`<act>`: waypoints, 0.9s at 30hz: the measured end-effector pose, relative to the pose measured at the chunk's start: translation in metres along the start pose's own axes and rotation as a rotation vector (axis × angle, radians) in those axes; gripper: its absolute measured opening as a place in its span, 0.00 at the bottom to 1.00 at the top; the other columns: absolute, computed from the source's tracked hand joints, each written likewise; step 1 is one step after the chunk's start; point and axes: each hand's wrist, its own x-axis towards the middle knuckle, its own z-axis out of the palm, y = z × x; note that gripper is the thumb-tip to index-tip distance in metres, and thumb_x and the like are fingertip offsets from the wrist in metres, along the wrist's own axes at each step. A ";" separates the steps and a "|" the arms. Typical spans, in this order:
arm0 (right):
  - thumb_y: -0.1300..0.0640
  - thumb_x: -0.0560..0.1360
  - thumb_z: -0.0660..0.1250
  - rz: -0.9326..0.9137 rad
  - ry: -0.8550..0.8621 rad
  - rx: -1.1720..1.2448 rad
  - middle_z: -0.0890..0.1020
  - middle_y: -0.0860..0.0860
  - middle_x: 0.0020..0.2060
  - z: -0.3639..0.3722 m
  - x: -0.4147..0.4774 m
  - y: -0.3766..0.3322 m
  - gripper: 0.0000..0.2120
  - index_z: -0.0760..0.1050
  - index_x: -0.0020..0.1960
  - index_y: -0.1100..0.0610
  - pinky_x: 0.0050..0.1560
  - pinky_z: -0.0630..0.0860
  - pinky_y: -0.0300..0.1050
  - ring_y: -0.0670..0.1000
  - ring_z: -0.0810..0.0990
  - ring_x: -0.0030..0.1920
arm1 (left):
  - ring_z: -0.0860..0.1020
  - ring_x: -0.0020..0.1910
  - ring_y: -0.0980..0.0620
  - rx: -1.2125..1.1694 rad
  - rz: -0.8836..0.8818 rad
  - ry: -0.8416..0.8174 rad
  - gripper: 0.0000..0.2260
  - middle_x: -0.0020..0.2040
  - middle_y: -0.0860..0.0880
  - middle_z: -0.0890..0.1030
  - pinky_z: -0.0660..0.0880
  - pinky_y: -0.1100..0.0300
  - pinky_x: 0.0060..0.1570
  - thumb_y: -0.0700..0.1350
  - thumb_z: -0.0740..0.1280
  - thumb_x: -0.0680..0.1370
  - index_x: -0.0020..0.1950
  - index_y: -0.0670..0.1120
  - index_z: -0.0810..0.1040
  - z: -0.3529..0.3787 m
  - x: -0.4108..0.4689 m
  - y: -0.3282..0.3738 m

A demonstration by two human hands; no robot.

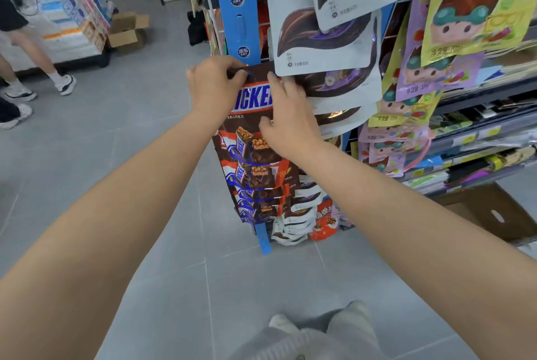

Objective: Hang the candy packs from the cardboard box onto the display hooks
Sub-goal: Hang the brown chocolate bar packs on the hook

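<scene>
You are at the hanging step: the pack (253, 99) is up at the rack, just right of the blue post (235, 10) and above the row of same packs (258, 185) already hung below it. Your left hand (213, 84) pinches the pack's top edge with curled fingers; your right hand (290, 121) lies on its front with the fingers mostly straight, index reaching to the top edge, steadying more than gripping. The hook itself is hidden behind your hands and the white packs (322, 39), so I cannot tell whether the hole is on it. Next, you likely need to find the hook tip, slide the hole over it, then let go and return to the box (491, 214) on the floor at right
</scene>
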 end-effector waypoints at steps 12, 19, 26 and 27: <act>0.45 0.73 0.66 0.014 -0.155 -0.240 0.45 0.59 0.76 0.026 0.012 0.000 0.46 0.40 0.76 0.62 0.75 0.44 0.50 0.57 0.43 0.77 | 0.74 0.59 0.47 0.135 -0.315 0.028 0.14 0.49 0.50 0.82 0.59 0.45 0.67 0.57 0.62 0.74 0.45 0.49 0.80 0.003 0.009 0.026; 0.48 0.73 0.67 0.001 -0.224 -0.207 0.40 0.59 0.76 0.028 0.014 0.001 0.47 0.39 0.76 0.62 0.75 0.44 0.50 0.57 0.40 0.76 | 0.75 0.56 0.46 0.247 -0.042 0.099 0.17 0.53 0.46 0.80 0.59 0.49 0.65 0.54 0.57 0.79 0.51 0.44 0.79 0.012 -0.006 0.007; 0.48 0.74 0.66 0.013 -0.281 -0.036 0.38 0.60 0.75 0.036 0.008 0.000 0.42 0.44 0.76 0.58 0.74 0.51 0.55 0.60 0.42 0.76 | 0.72 0.60 0.46 0.345 0.179 0.032 0.13 0.57 0.47 0.79 0.57 0.51 0.67 0.49 0.62 0.78 0.60 0.46 0.73 0.009 -0.025 -0.030; 0.50 0.74 0.65 -0.007 -0.175 -0.069 0.40 0.60 0.75 0.036 0.007 0.001 0.40 0.46 0.76 0.58 0.75 0.51 0.53 0.60 0.44 0.76 | 0.72 0.61 0.46 0.373 0.202 0.026 0.13 0.59 0.47 0.78 0.57 0.51 0.68 0.47 0.62 0.78 0.61 0.46 0.73 0.009 -0.027 -0.032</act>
